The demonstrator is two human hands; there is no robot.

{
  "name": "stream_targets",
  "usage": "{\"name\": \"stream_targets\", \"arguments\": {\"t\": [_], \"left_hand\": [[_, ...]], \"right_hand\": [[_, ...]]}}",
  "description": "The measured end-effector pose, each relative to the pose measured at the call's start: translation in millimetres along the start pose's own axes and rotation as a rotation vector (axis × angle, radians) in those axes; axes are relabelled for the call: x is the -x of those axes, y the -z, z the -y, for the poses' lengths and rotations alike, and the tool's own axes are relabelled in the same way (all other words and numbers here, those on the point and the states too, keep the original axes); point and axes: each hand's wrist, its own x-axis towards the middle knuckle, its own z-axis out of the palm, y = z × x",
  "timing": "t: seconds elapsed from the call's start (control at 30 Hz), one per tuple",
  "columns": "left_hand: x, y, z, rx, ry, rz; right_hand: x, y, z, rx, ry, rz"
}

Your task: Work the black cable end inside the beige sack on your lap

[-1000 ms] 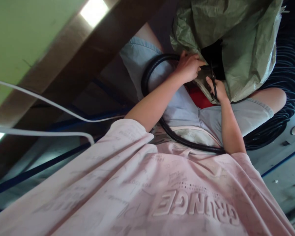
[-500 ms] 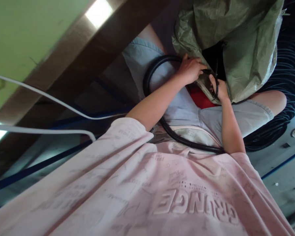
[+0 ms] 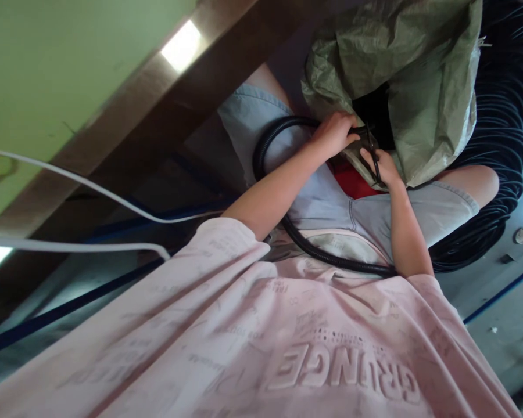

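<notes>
A black corrugated hose curves across my lap and passes under my forearms. My left hand grips it close to its end, at the mouth of a greenish woven sack. Just to the right, my right hand is closed around a slim black tool that looks like scissors; its upper part meets the hose end. Fingers hide part of both things. The inside of the sack is dark, and its contents cannot be made out.
Coiled black hose is heaped at the right, beside my knee. A green tabletop with a metal edge lies at upper left. White cables hang below it. Something red shows between my legs.
My right hand has tilted the black tool, and its upper part now leans left against the hose end. My left hand stays on the hose. The view has shifted slightly.
</notes>
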Motion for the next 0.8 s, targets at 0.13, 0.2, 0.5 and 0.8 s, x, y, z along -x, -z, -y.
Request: {"name": "stream_targets", "arguments": {"t": [0.13,0.2,0.5,0.8], "left_hand": [[2,1.1,-5,-0.023,-0.046,0.027],[3,2.0,-8,-0.013,-0.034,0.025],[6,10.6,-12,0.000,0.039,0.079],[4,15.6,-9,0.038,0.014,0.101]], "right_hand": [[0,1,0,-0.003,-0.075,-0.012],[1,2,1,-0.011,-0.115,0.001],[2,3,3,-0.049,-0.125,0.038],[4,9,4,0.004,-0.153,0.086]]}}
